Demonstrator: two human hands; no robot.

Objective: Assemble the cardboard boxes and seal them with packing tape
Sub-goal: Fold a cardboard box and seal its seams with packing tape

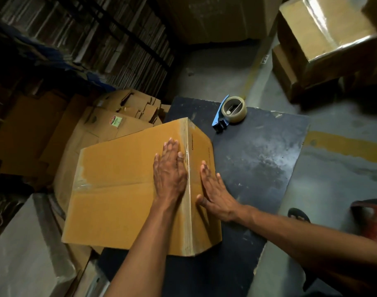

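Observation:
A closed brown cardboard box (pixel 119 189) sits on the left part of a dark board (pixel 258 157). Clear tape runs along its right top edge and over the centre seam at its left end. My left hand (pixel 169 170) lies flat on the top face, fingers straight, pressing beside the taped edge. My right hand (pixel 215 191) presses flat against the box's right side face, just below that edge. A blue tape dispenser with a clear roll (pixel 231 111) lies on the board's far edge, apart from both hands.
Flattened cartons (pixel 127 108) are piled on the floor left of the board. Taped boxes (pixel 320 39) are stacked at the far right. Shelving with packed stock (pixel 86 33) fills the upper left. A red object (pixel 372 219) and a dark sandal (pixel 299 214) lie at right.

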